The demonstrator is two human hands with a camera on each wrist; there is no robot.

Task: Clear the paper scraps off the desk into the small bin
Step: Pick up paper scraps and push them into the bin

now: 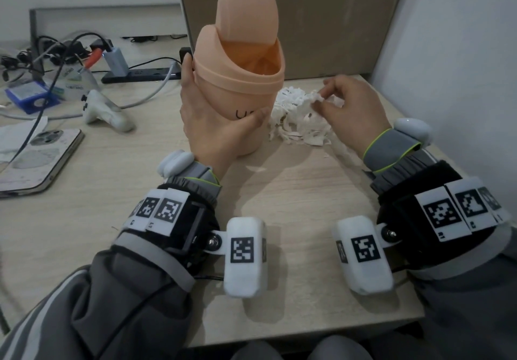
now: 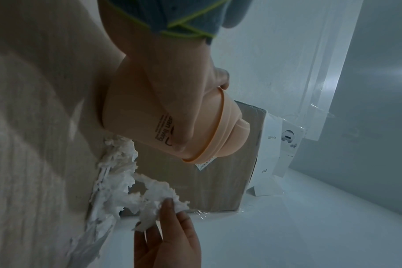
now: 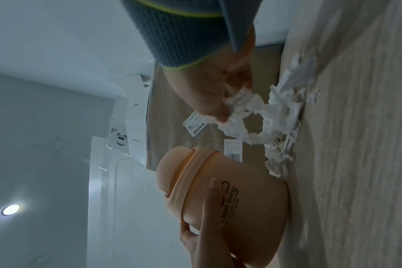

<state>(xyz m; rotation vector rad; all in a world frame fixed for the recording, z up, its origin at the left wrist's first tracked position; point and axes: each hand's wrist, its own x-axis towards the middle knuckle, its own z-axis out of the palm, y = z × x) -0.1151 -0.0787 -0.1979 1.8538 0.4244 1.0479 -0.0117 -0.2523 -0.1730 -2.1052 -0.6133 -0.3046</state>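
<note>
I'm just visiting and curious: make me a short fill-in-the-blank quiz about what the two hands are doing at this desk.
1. The left hand grips the peach-coloured ____, whose swing lid is tipped open.
2. The right hand pinches a clump of white paper ____.
3. The scrap pile lies on the desk between the bin and the ____ hand.
4. Behind the bin stands a brown ____ box.

Missing words: bin; scraps; right; cardboard

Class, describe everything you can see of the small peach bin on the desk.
The small bin looks like smooth peach plastic, tapering toward its base, with a ribbed collar. Its domed swing lid is tipped up, leaving the mouth open. It stands upright on the desk, black print reading "Clean living" on its side. The left hand grips it; paper scraps lie against its base.
</note>
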